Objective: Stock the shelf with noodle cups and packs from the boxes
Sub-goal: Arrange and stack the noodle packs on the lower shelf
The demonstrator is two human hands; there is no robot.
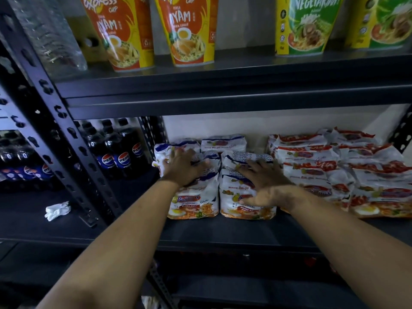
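Nearest to us, our two forearms reached forward over the front lip of the lower shelf (223, 233). Our left hand (182, 168) lay on top of the left stack of blue-and-white noodle packs (194, 204), its fingers (174, 153) curled over the upper packs and gripping them. Our right hand (265, 186) rested on the neighbouring stack (245, 206), its fingers (247, 167) spread and fairly straight, pressing flat on the wrappers, the thumb down the front face.

The two stacks stood touching, side by side, near the front of the shelf, with bare shelf before them. The packs lay flat, their long axis running front to back, away from us, so both hands sat directly over them, neither clearly nearer. We judged that the coming move was a push straight back, or a squaring-up of the stacks, along that same axis. More blue packs (223, 142) sat behind, toward the back wall.

Just to the right, apart by a narrow gap, lay the heap of red-and-white noodle packs (323, 170), piled loosely. To the left, beyond the upright post (66, 139), stood cola bottles (120, 152) and a crumpled white scrap (56, 210).

Farthest, on the shelf above, stood orange noodle cups (187, 30) and green noodle cups (305, 25), upright. No boxes showed.
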